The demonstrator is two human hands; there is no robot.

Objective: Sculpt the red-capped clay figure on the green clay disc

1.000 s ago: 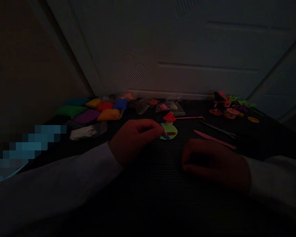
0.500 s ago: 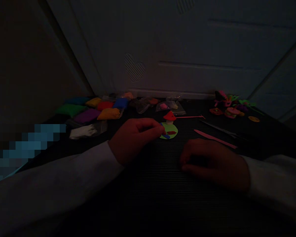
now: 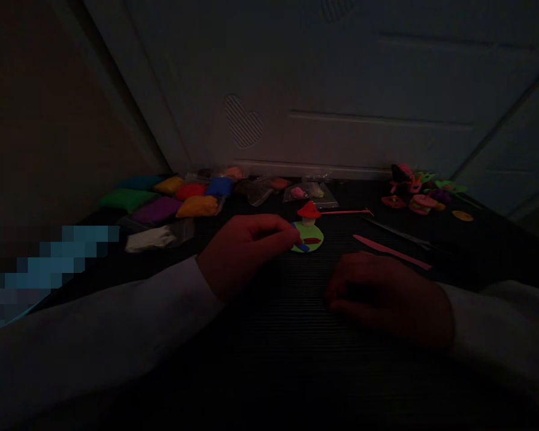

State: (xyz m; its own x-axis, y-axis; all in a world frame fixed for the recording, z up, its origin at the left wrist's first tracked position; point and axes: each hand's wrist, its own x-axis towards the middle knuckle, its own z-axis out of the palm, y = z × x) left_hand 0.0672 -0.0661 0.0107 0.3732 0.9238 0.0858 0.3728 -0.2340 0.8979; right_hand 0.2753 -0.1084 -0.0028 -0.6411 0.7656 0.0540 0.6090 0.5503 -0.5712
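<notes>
My left hand (image 3: pixel 250 254) is closed in a pinch at the left side of a flat green clay disc (image 3: pixel 315 232). Blue clay (image 3: pixel 302 246) shows on both sides of its fingertips, which cover the part between. A dark red clay piece (image 3: pixel 312 240) lies on the disc beside them. Toward the back of the disc stands a small clay mushroom (image 3: pixel 309 212) with a red cap and pale stem. My right hand (image 3: pixel 388 299) rests on the dark table in a loose fist, with nothing seen in it, close to a pink modelling knife (image 3: pixel 390 251).
Several bags of coloured clay (image 3: pixel 197 206) lie at the back left, with a white clay pack (image 3: pixel 150 239) nearer. A thin pink tool (image 3: pixel 345 212) is behind the mushroom. Scissors (image 3: pixel 399 233) lie at right; finished clay figures (image 3: pixel 413 185) stand behind. The scene is very dark.
Both hands hold nearly the same place and pose. The view has shifted very slightly.
</notes>
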